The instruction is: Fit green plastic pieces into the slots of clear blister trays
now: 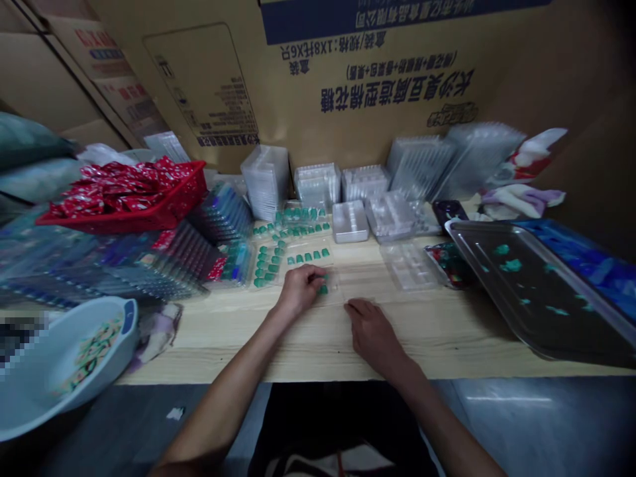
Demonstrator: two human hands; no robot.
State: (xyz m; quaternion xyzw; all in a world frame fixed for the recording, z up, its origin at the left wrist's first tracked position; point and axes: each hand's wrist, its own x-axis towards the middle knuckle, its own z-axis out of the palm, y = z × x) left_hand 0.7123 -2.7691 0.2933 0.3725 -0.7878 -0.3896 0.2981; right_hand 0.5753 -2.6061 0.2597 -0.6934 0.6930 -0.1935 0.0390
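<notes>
The left hand (pixel 301 289) is bent over a clear plastic blister tray (pixel 335 281) on the light wood counter (pixel 238 351). Its fingers (pixel 313 276) are pressed together, pinching a small green square piece (pixel 324 289) against the tray. The right hand (pixel 372 334) rests palm-down on the bare wood just beside that tray, its fingers (pixel 355 306) close together and slightly curled, holding nothing.

More green square pieces (pixel 308 257) sit in neat rows in the clear trays ahead of the left hand. Behind them stand stacks of clear plastic trays (pixel 265 180). To the left, a red plastic basket (pixel 173 202) holds red foil packets (pixel 124 185). To the right lies a rectangular steel tray (pixel 521 291) with green smears, and a pale blue plastic basin (pixel 74 364) sits at the lower left. A large cardboard box with blue print (pixel 377 86) stands against the counter's far side.
</notes>
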